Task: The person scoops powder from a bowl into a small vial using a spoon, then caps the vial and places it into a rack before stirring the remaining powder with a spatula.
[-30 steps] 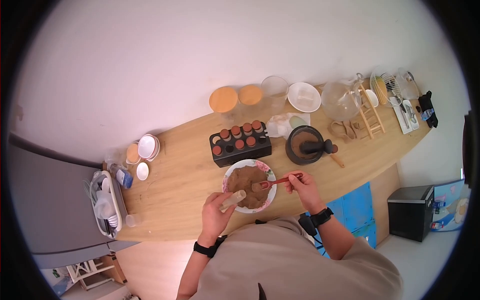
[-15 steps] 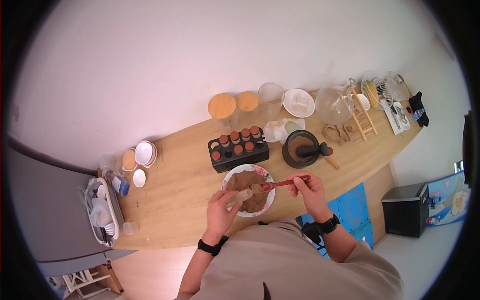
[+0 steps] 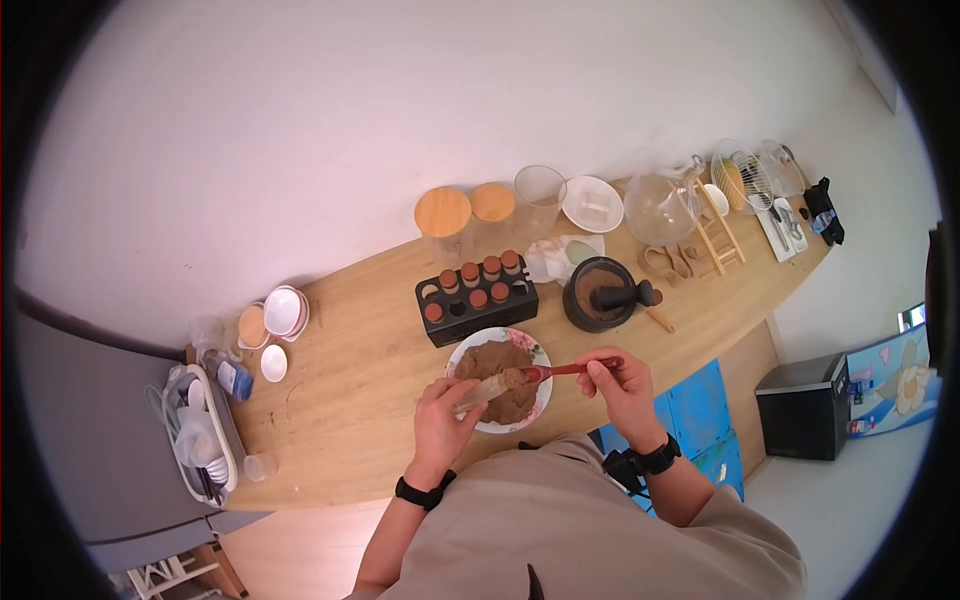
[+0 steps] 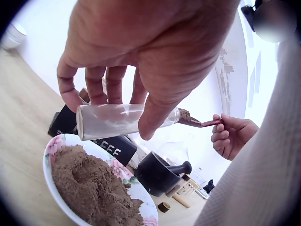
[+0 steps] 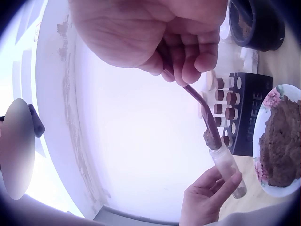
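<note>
My left hand grips a clear glass vial between thumb and fingers, tilted nearly on its side above a flowered bowl. Brown powder is heaped in that bowl. From the other side, my right hand pinches the handle of a small reddish-brown spoon. A clump of powder sits on the spoon's tip, right at the vial's mouth. Little or no powder shows inside the vial's clear wall.
Behind the bowl stands a black rack of several brown-capped vials. To its right is a dark mortar with a pestle. Wooden-lidded jars and a white dish line the wall; a dish basket sits far left.
The spoon has risen out of the bowl with powder on it and come to the vial's mouth. The left hand has turned the vial's mouth toward the spoon.
</note>
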Available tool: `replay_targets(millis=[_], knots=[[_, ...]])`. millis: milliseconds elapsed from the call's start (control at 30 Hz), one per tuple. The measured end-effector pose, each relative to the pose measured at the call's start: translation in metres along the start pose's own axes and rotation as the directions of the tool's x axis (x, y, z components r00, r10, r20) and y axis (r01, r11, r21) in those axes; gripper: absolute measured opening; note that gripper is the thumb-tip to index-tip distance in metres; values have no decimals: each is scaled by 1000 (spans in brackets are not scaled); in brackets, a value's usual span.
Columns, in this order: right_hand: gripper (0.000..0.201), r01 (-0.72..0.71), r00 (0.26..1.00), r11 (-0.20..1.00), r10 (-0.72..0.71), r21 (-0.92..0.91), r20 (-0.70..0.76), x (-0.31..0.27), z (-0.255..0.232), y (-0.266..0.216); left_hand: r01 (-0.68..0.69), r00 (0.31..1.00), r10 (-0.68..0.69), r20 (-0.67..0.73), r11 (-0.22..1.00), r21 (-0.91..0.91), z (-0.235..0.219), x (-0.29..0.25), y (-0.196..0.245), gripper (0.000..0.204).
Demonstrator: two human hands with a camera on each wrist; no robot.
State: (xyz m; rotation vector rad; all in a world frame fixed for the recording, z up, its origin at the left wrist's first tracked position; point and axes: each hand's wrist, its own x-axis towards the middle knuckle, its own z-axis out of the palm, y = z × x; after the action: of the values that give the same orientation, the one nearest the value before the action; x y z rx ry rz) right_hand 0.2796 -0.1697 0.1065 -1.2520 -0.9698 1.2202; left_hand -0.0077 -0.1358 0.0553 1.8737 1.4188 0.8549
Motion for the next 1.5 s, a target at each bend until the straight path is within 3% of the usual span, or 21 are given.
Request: replay_targets(millis=[933,1500], knots=[[16,227,971,951,-204,-211,125,-6,15,-21,-2,1000,2,-3,1000,1,2,1,6,38],[15,198,976,953,-169,-230,138,2,14,-19,53,999,-52,11,998,-22,5,6,8,39]])
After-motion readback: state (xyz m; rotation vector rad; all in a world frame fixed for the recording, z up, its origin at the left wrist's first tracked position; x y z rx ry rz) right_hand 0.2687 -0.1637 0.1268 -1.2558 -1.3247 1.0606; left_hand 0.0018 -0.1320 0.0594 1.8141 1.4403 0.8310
